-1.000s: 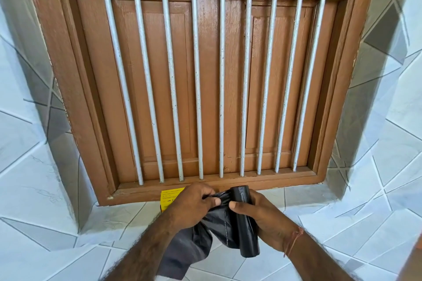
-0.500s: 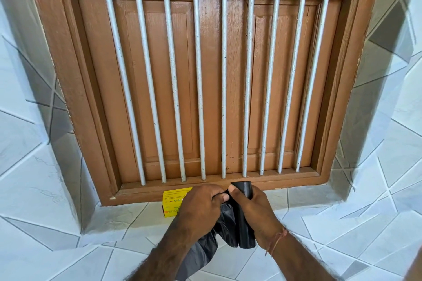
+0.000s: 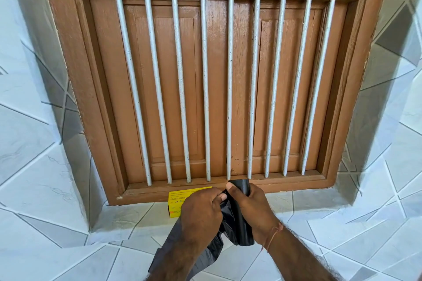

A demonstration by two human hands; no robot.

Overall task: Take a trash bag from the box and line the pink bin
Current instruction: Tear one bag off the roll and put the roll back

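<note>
Both hands together over the tiled ledge, close to its back edge below the barred wooden window [image 3: 219, 84]. Right hand [image 3: 253, 210] wrapped around a roll of black trash bags [image 3: 239, 223], held upright. Left hand [image 3: 201, 214] pinching a loose black trash bag [image 3: 182, 258] trailing down from the roll. Yellow box [image 3: 177, 200] resting on the ledge [image 3: 91, 235] against the window frame, partly hidden behind the left hand.

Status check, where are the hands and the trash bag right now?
Right hand grips the black bag roll; left hand pinches the loose trash bag. Yellow box on the tiled ledge behind. Pink bin not in view. Nothing in the way.
</note>
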